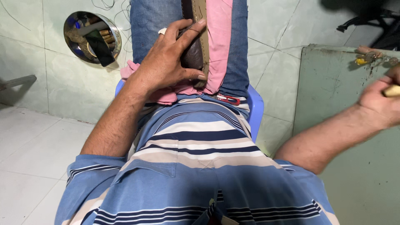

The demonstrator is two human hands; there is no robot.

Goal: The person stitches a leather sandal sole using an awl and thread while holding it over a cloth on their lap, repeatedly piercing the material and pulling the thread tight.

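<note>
On the lap, a dark brown leather shoe with a tan sole (196,46) was clasped by the left hand (166,62) over pink cloth (218,37). A pale handle (391,91) was gripped by the right hand (377,104), well apart. With so loose a clasp, the shoe could probably slide.

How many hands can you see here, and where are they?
2. The left hand grips a dark shoe lying on pink cloth on the lap. The right hand is out at the right edge, holding a pale handle. No others show.

The floor is pale green glazed ceramic tile (62,79), changing to white floor tile (29,154) at the left. A blue plastic chair (256,109) stands at centre; a worn grey-green flat board (337,96) lies to the right.
</note>
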